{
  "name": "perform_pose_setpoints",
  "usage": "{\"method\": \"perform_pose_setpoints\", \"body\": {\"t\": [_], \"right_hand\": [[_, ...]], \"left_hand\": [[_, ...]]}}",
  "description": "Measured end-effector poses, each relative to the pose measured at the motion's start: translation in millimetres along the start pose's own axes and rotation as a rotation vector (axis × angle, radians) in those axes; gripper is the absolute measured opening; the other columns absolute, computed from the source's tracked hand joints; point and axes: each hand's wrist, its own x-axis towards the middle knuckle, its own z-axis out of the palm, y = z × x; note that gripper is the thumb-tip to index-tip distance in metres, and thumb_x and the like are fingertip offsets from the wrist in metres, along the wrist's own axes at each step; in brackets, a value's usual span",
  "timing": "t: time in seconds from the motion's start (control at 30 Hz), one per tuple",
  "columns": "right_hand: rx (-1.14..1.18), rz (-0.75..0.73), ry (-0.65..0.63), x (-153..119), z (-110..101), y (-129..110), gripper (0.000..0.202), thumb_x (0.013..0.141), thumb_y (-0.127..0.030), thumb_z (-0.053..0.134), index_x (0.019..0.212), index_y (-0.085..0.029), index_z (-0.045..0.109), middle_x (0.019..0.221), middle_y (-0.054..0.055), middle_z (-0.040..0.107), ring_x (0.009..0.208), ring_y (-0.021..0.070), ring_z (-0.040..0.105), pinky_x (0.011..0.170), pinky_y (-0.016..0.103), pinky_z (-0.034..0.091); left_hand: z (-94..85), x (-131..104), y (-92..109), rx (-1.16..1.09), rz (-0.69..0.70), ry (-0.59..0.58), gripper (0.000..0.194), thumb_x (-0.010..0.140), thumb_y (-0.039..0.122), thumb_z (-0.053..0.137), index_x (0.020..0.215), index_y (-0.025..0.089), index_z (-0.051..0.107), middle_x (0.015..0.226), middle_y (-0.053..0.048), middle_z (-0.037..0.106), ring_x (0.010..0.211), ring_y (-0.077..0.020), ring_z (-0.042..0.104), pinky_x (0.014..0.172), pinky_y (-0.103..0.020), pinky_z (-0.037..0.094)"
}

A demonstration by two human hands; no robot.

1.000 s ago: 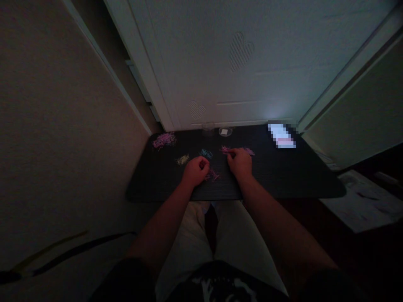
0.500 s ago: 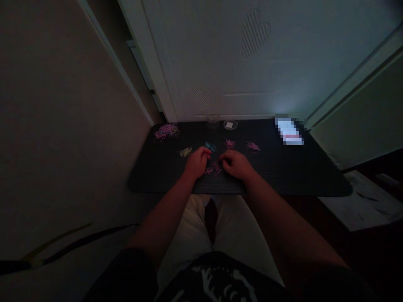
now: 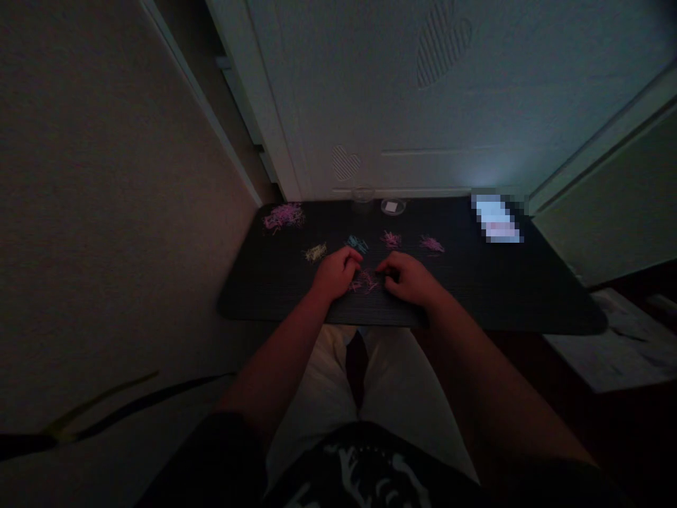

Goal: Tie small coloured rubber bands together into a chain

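Both hands are in close at the near side of the dark table [image 3: 529, 289], and between them lies the small pile of pink strands [image 3: 366, 283], loosely scattered on the bare top. The left hand [image 3: 336, 275] sits right at the pile's left edge, fingers bent, the index reaching out in front. Over on the other side, the right hand [image 3: 410, 279] has its fingers curled inward, tips pointing toward those same strands. Is either one pinching a piece? Too dim and too small, I can't tell for either hand!

Look beyond them, and there's a row of little heaps: a yellow pile [image 3: 316, 252] off to the left, a blue pile [image 3: 356, 244] just past the left hand's fingertips, a bright pink pile [image 3: 392, 240] beyond the right hand, and a pinkish-purple pile [image 3: 432, 244] farther right. In the far left corner, the biggest of the lot, a mixed pile [image 3: 284, 217] mostly pink and purple.

Along the back edge stands a clear cup [image 3: 362, 202], with a clear round dish [image 3: 393, 207] beside it showing a white square. And at far right, a glowing, pixelated screen [image 3: 497, 217] lights up the white panel [image 3: 328, 85] behind, hearts and all.
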Motion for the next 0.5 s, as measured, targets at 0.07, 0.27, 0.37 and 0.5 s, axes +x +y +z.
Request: {"method": "perform_pose_setpoints", "body": {"t": [0.07,0.27,0.37,0.5], "right_hand": [[-0.026,-0.021,0.006,-0.3,1.2,0.8,0.019,0.065,-0.012,0.055,0.08,-0.016,0.066,0.076,0.004,0.056,0.073,0.016,0.052,0.071,0.028,0.041],[-0.086,0.011,0.006,2.2,7.0,2.5,0.01,0.07,-0.012,0.053,0.073,-0.017,0.061,0.076,0.005,0.058,0.076,0.0172,0.052,0.074,0.029,0.04],[-0.069,0.019,0.018,2.4,8.2,2.3,0.01,0.075,-0.013,0.051,0.076,-0.017,0.06,0.079,0.005,0.059,0.08,0.0183,0.053,0.077,0.03,0.04],[0.038,0.051,0.07,1.8,8.1,1.6,0.011,0.08,-0.019,0.049,0.078,-0.017,0.06,0.08,0.005,0.061,0.078,0.0171,0.054,0.074,0.029,0.041]], "left_hand": [[0.3,0.1,-0.1,0.009,0.001,-0.004,0.02,0.083,0.017,0.042,0.091,0.018,0.06,0.081,0.0,0.068,0.072,-0.0126,0.06,0.067,-0.024,0.044],[-0.4,-0.1,2.5,0.024,-0.018,-0.015,0.021,0.084,0.018,0.042,0.091,0.018,0.061,0.08,-0.001,0.068,0.071,-0.0126,0.06,0.067,-0.024,0.044],[-0.4,-0.3,3.0,0.034,-0.016,-0.017,0.021,0.083,0.018,0.041,0.092,0.018,0.061,0.081,-0.001,0.068,0.073,-0.0129,0.06,0.068,-0.024,0.044],[1.2,-0.6,2.9,0.058,0.001,-0.017,0.02,0.082,0.021,0.045,0.092,0.018,0.062,0.081,-0.002,0.067,0.071,-0.0132,0.059,0.066,-0.025,0.045]]}}
